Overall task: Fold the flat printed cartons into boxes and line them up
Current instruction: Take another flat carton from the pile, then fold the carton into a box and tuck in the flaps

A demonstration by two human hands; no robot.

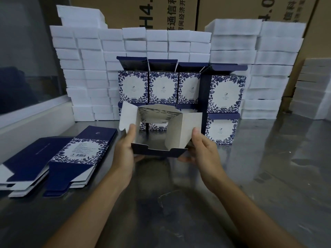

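A half-open carton (161,126) is held up over the shiny table (268,176). Its left side is gripped by the left hand (125,149) and its right side by the right hand (202,149). Its white inside can be seen. Flat cartons (53,158) are piled on the left. Finished boxes (179,86) are stacked behind, in front of white foam blocks (89,68).

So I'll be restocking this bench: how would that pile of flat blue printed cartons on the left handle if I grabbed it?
The pile of flat blue printed cartons is probably light, being thin card. It already lies fanned out, so the sheets would likely slide apart on the shiny metal table. Lifted by one end, it would probably sag, and the loose flaps could catch.
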